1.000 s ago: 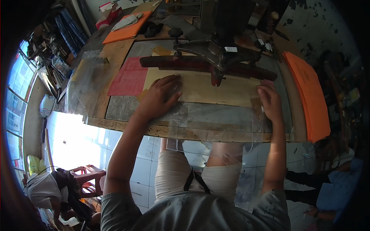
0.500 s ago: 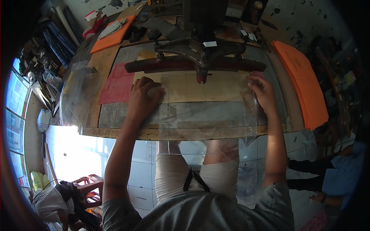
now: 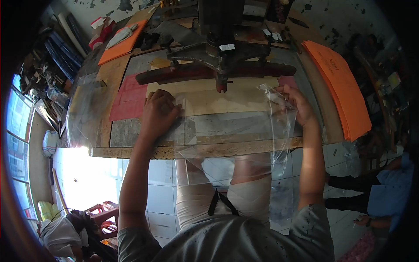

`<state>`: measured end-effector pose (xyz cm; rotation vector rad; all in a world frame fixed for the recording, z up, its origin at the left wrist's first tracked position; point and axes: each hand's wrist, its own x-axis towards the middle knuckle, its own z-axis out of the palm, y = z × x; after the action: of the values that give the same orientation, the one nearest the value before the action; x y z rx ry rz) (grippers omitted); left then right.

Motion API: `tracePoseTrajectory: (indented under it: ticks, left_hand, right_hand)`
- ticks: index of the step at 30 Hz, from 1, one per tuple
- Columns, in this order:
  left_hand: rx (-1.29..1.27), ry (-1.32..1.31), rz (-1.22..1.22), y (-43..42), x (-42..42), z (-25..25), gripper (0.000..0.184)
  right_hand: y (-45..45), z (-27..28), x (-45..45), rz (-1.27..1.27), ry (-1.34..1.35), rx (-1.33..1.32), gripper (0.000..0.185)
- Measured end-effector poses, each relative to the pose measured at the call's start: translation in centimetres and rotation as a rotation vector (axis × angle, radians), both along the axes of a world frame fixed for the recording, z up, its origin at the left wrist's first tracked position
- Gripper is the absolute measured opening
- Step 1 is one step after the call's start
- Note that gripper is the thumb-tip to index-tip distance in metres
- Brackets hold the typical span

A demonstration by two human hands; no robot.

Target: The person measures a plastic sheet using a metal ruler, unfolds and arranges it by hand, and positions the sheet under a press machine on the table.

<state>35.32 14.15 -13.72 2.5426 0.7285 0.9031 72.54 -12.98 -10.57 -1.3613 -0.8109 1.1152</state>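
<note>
Table: wooden front edge (image 3: 131, 152), nearest the person, with a grey surface (image 3: 135, 135) behind it.
Machine: a dark bracket (image 3: 217, 60) carries a reddish bar (image 3: 257, 70) across the table, beyond both hands.
Clear plastic: the sheet (image 3: 279, 126) lies between the hands and hangs over the table's front edge. Its right side has just bunched up into bright creases at the right hand, where it sat flatter half a second ago — so it now seems to be handled mainly from that side.
Orange sheets: a stack (image 3: 336, 87) at the table's right.
Cream sheet: flat (image 3: 205, 87), partly under the plastic.
Pink sheet: flat (image 3: 128, 98), beside the cream one's left end.
Right hand: thumb and fingers closed together (image 3: 300, 104) on the plastic's gathered edge.
Left hand: fingers curled (image 3: 160, 112) low over the cream sheet's left end, beside the plastic's edge — whether they pinch it, I cannot tell.
</note>
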Motion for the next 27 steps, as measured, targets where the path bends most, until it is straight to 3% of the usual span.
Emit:
tracePoseTrajectory:
  ticks: [2,5,9,12,15,16,19,27]
  left_hand:
    - [-0.058,-0.009,-0.024,0.2,-0.2,-0.2,0.022]
    - [-0.223,-0.077,0.034,-0.7,-0.2,0.2,0.031]
    - [-0.545,-0.331,-0.043,-2.6,-1.1,1.6,0.051]
    - [-0.864,-0.533,-0.07,-5.3,-2.2,2.7,0.045]
    - [-0.996,-0.436,-0.096,-6.0,-4.3,1.2,0.033]
    - [-0.959,-0.424,-0.06,-6.7,-4.8,1.6,0.023]
    - [-0.969,-0.615,-0.045,-6.4,-5.6,-0.1,0.021]
    - [-0.868,-0.627,0.032,-6.5,-5.3,-0.7,0.018]
  right_hand:
    - [-0.3,-0.3,0.2,0.047,0.06,-0.031,0.043]
    - [0.7,-1.4,-0.6,0.132,-0.239,0.087,0.039]
    - [0.2,1.7,-3.4,0.24,-0.147,0.187,0.044]
    - [-0.2,1.4,-3.2,0.285,-0.21,0.233,0.04]
    - [-0.9,0.2,-4.3,0.212,-0.228,0.187,0.031]
    - [-1.2,-0.3,-5.1,0.179,-0.229,0.199,0.028]
    - [-1.5,-0.6,-7.2,0.081,-0.177,0.22,0.021]
    - [-2.0,-1.0,-7.7,0.004,-0.214,0.218,0.019]
